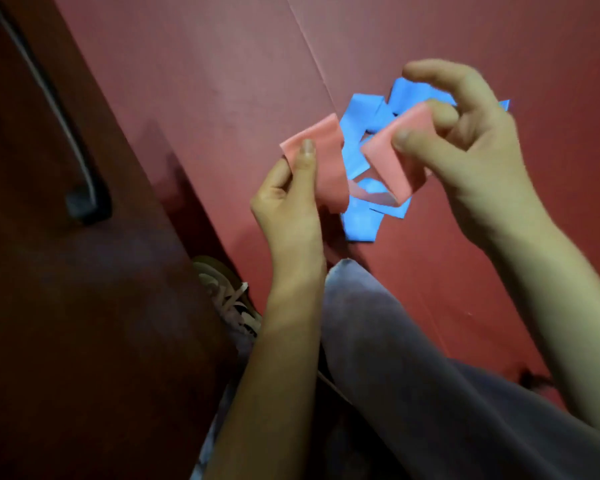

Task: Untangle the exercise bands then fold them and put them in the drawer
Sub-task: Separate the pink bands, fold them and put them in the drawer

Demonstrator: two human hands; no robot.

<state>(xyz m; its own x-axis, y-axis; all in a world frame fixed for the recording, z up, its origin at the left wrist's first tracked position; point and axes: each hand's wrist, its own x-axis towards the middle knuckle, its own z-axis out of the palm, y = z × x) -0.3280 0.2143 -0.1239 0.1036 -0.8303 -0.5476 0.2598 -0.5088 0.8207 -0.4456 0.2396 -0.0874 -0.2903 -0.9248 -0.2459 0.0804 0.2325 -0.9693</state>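
A pink exercise band [326,161] hangs in the air between my two hands. My left hand [288,206] pinches its left end between thumb and fingers. My right hand [465,154] pinches the band's right end, which is folded over. Below them a blue exercise band [361,223] lies crumpled and looped on the red floor [222,81], partly hidden by the pink band and my right hand. At the left stands a dark brown drawer front [66,306] with a metal handle [49,109].
My knee in grey trousers [378,323] is bent in the lower middle. A shoe with white laces [229,299] rests next to the drawer front. A seam line runs across the red floor above the bands.
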